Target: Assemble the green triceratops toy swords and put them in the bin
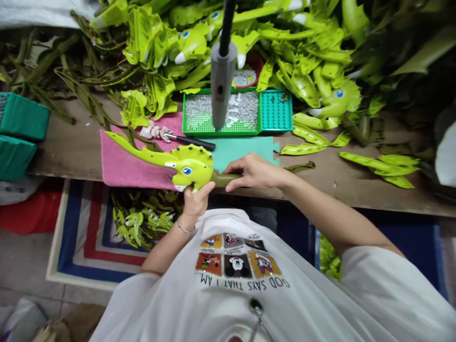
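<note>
I hold a lime-green plastic dinosaur toy (pixel 185 164) with a frilled head, a blue eye and a long tail pointing left, over the front edge of the wooden bench (pixel 74 147). My left hand (pixel 195 198) grips it from below at the head. My right hand (pixel 254 172) is closed on the darker olive-green handle part (pixel 224 179) sticking out of its right side. A pink cloth (pixel 121 166) lies under the toy's tail, a teal mat (pixel 245 148) just beyond my right hand.
A grey powered screwdriver (pixel 221 85) hangs above a green tray of screws (pixel 221 114) beside a teal tray (pixel 276 110). A black-handled tool (pixel 194 141) lies on the cloth. Green toy parts (pixel 292 52) are heaped behind. A box of finished toys (pixel 142 221) sits on the floor.
</note>
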`<state>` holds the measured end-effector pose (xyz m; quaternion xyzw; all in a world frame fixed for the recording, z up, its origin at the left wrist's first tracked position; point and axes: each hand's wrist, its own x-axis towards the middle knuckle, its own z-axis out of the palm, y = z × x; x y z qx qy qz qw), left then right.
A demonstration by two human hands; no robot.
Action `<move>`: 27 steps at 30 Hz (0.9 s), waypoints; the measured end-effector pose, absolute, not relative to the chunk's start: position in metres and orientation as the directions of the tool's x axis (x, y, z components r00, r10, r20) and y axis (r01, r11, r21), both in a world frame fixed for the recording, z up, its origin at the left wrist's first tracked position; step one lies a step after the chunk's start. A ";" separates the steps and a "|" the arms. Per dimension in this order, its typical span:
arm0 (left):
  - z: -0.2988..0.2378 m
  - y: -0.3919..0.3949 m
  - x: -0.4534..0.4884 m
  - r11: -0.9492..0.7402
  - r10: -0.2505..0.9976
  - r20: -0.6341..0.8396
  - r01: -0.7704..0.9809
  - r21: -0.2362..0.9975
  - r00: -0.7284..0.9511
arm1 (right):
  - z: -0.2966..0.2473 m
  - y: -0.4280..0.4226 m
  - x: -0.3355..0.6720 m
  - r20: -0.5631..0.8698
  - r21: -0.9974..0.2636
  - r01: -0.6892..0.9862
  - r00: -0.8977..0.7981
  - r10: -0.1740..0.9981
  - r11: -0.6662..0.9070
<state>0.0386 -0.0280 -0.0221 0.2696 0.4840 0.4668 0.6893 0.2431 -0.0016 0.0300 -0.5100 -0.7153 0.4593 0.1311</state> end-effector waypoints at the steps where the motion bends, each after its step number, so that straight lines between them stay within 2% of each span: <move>1: -0.023 -0.026 0.035 0.403 0.911 -0.403 -0.385 0.830 0.084 | 0.029 0.001 0.238 -0.278 -0.807 0.588 -0.450 0.848 0.048; 5: -0.025 -0.024 0.022 0.381 0.916 -0.398 -0.411 0.828 0.048 | 0.020 0.011 0.222 -0.272 -0.824 0.565 -0.451 0.850 0.036; 8: -0.022 -0.035 0.013 0.539 0.840 -0.509 -0.385 0.749 0.188 | 0.014 0.018 0.215 -0.311 -0.778 0.628 -0.411 0.857 0.019; 10: -0.017 -0.046 0.008 0.687 0.709 -0.585 -0.199 0.699 0.395 | 0.014 0.020 0.213 -0.331 -0.745 0.666 -0.412 0.849 0.032; 11: -0.013 -0.049 0.007 0.692 0.652 -0.587 -0.060 0.720 0.479 | 0.014 0.020 0.213 -0.324 -0.739 0.672 -0.416 0.850 0.048; 12: -0.010 -0.051 0.007 0.617 0.639 -0.552 0.072 0.784 0.535 | 0.015 0.020 0.215 -0.300 -0.742 0.667 -0.421 0.856 0.067; 13: -0.007 -0.049 0.008 0.455 0.677 -0.463 0.170 0.874 0.572 | 0.016 0.019 0.219 -0.259 -0.752 0.654 -0.412 0.874 0.085; 14: -0.004 -0.045 0.011 0.221 0.733 -0.317 0.230 0.948 0.602 | 0.017 0.018 0.227 -0.206 -0.761 0.641 -0.381 0.901 0.096; 15: -0.002 -0.038 0.015 -0.049 0.764 -0.135 0.266 0.963 0.631 | 0.018 0.016 0.239 -0.150 -0.765 0.637 -0.319 0.936 0.094; 16: -0.001 -0.029 0.019 -0.312 0.745 0.042 0.292 0.904 0.666 | 0.018 0.013 0.254 -0.100 -0.757 0.649 -0.229 0.968 0.075; 17: 0.000 -0.018 0.025 -0.523 0.680 0.163 0.318 0.791 0.715 | 0.016 0.009 0.274 -0.064 -0.738 0.673 -0.129 0.990 0.039; 19: 0.000 0.001 0.036 -0.782 0.519 0.218 0.356 0.512 0.826 | 0.010 -0.001 0.320 -0.029 -0.649 0.757 0.073 0.997 -0.074; 21: -0.001 0.016 0.045 -0.892 0.405 0.130 0.361 0.271 0.905 | -0.002 -0.014 0.367 -0.043 -0.534 0.830 0.163 0.986 -0.161; 23: -0.001 0.024 0.053 -0.932 0.350 0.035 0.344 0.115 0.936 | -0.018 -0.028 0.404 -0.025 -0.401 0.889 0.228 0.973 -0.218; 25: 0.002 0.026 0.059 -0.940 0.338 -0.015 0.338 0.036 0.941 | -0.032 -0.041 0.427 0.009 -0.305 0.922 0.251 0.968 -0.236; 27: 0.007 0.026 0.063 -0.937 0.349 -0.023 0.349 0.012 0.937 | -0.041 -0.049 0.437 0.044 -0.273 0.937 0.238 0.970 -0.217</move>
